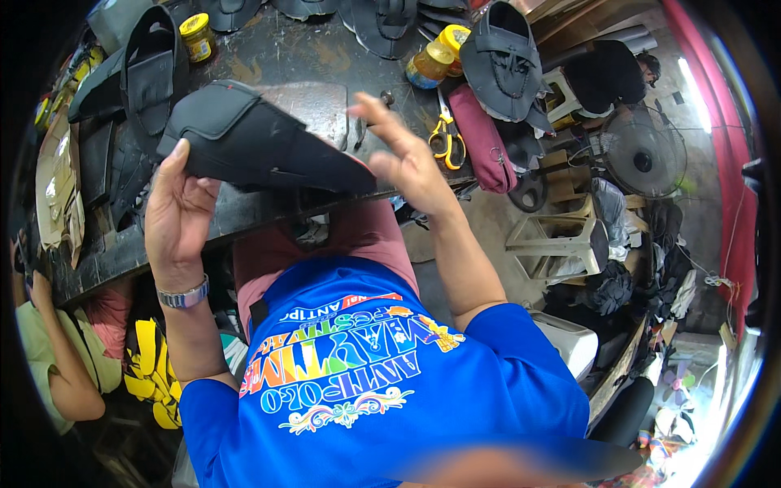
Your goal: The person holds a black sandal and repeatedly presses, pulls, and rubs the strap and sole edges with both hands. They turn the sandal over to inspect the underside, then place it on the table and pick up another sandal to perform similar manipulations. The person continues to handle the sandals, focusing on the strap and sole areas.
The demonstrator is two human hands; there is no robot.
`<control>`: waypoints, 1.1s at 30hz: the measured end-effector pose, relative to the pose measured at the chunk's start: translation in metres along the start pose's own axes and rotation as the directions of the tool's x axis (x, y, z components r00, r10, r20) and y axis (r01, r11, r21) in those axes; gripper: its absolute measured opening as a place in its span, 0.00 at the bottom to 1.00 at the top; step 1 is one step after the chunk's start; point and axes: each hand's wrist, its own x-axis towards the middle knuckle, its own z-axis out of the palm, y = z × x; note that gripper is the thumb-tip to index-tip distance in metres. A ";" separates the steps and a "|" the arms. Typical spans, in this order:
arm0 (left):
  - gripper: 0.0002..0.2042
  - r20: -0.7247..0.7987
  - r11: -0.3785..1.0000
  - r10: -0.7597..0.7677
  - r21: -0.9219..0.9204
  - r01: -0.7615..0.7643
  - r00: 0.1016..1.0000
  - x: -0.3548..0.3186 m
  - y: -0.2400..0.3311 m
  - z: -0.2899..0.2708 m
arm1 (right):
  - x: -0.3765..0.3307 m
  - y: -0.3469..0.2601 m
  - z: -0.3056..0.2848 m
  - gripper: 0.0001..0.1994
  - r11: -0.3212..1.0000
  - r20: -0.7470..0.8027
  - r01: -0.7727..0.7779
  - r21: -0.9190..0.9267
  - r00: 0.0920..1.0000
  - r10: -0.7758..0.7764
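head view: your left hand [181, 213] grips a black shoe upper [252, 142] by its left end, over the bench [297, 50] edge. your right hand [411, 163] spreads open beside its tip; one-sided holding could let it tip.

Dark table [301, 50]: yellow-lidded jars [196, 41], scissors [446, 124], maroon pouch [484, 142], black shoe parts [382, 28].

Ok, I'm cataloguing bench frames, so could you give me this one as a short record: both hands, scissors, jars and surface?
left hand: holds black shoe upper by its left end; wristwatch on wrist
right hand: open, fingers spread, near the upper's narrow end; contact unclear
scissors: yellow-handled, beside maroon pouch
jars: yellow-lidded, one at left, two at right
surface: dark worktable, scuffed
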 end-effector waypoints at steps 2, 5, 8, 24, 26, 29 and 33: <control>0.15 0.051 0.994 0.068 0.087 -0.072 0.996 -0.002 -0.008 0.017 | 0.007 -0.023 0.012 0.33 0.974 0.224 -0.096 0.207 0.973 0.049; 0.20 0.138 0.852 0.288 0.414 -0.320 0.947 -0.006 -0.015 0.034 | 0.023 -0.038 0.023 0.23 0.872 0.297 -0.362 0.329 0.916 0.268; 0.33 0.241 0.389 0.574 0.761 -0.520 0.782 -0.006 -0.023 0.035 | 0.027 -0.029 0.022 0.15 0.576 0.091 -0.271 0.771 0.942 0.322; 0.24 0.076 0.972 -0.231 0.056 0.227 0.970 -0.006 -0.080 -0.023 | -0.015 0.020 0.037 0.20 0.120 0.220 -0.307 0.944 0.857 0.466; 0.27 0.108 0.957 -0.291 0.046 0.288 0.951 -0.005 -0.076 -0.027 | -0.016 0.021 0.041 0.20 0.091 0.237 -0.314 0.945 0.848 0.474; 0.25 0.097 0.963 -0.248 0.132 0.235 0.964 -0.003 -0.075 -0.035 | -0.014 0.021 0.044 0.20 0.091 0.212 -0.291 0.953 0.847 0.488; 0.22 0.008 0.978 -0.177 0.112 0.175 0.984 -0.003 -0.081 -0.043 | -0.011 0.017 0.041 0.19 0.151 0.159 -0.266 0.952 0.852 0.499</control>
